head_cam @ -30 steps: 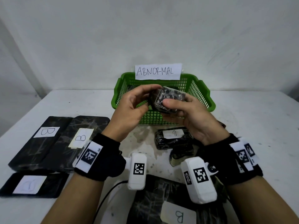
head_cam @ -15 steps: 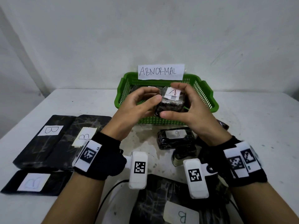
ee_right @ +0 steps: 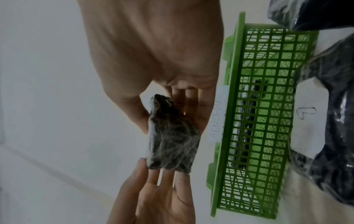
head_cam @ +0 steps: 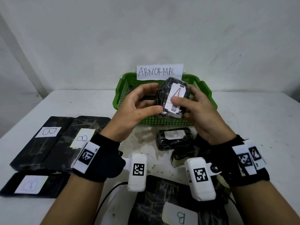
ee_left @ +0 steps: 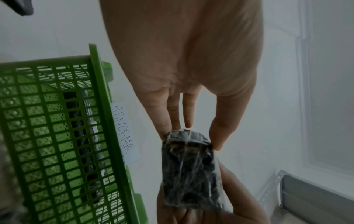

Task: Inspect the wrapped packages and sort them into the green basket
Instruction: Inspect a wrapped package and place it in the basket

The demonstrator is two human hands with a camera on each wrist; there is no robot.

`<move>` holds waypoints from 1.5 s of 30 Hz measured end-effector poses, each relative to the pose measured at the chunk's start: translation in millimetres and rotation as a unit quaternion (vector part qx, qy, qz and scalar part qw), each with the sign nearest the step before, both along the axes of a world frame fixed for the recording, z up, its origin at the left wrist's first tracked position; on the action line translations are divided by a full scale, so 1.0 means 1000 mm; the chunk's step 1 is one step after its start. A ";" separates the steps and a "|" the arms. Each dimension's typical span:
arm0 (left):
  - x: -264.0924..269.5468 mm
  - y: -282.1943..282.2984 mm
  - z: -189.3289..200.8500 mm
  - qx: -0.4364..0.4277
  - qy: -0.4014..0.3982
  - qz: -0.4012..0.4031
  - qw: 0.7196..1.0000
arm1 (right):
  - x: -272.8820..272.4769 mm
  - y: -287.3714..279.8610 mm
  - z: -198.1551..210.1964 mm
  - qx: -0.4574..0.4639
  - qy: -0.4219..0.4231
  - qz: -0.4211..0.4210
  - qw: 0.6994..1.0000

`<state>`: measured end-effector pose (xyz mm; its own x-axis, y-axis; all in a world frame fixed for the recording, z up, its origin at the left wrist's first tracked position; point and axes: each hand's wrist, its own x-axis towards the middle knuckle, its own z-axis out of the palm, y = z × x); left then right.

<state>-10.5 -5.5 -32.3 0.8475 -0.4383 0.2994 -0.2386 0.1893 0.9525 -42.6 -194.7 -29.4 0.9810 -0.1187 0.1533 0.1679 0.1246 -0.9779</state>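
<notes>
Both my hands hold one small black wrapped package (head_cam: 172, 98) above the front part of the green basket (head_cam: 209, 95). Its white label with a red "A" and a barcode faces me. My left hand (head_cam: 151, 99) pinches its left end between thumb and fingers. My right hand (head_cam: 186, 101) grips the right side, thumb on the label. In the left wrist view the package (ee_left: 189, 169) hangs beside the basket (ee_left: 99, 106). The right wrist view shows the package (ee_right: 172, 139) between both hands, next to the basket (ee_right: 233, 106).
An "ABNORMAL" sign (head_cam: 159, 71) stands on the basket's far rim; something dark and wrapped lies inside. A small package labelled "9" (head_cam: 173, 138) and another (head_cam: 183, 153) lie in front of the basket. Flat black packages marked "B" lie at left (head_cam: 47, 140) and near me (head_cam: 170, 208).
The package has been turned in my hands: first its clear-wrapped side showed, then the label came up, and now it stands more upright with the "A" label towards me.
</notes>
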 end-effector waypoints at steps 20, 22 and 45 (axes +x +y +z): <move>-0.003 0.002 0.004 0.045 -0.030 -0.005 0.999 | -0.004 0.004 -0.007 -0.089 -0.086 -0.045 0.991; 0.000 0.003 0.003 0.057 -0.043 0.007 0.997 | -0.006 0.004 -0.005 -0.080 -0.076 -0.020 0.994; 0.005 0.003 -0.004 0.054 -0.117 0.036 0.991 | -0.006 0.002 0.001 0.002 -0.002 0.071 0.997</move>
<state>-5.3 -2.8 -36.2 0.7906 -0.4194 0.4462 -0.4650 0.0629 0.8831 -48.6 -192.5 -28.3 0.9875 0.0209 0.1563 0.1514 0.1509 -0.9769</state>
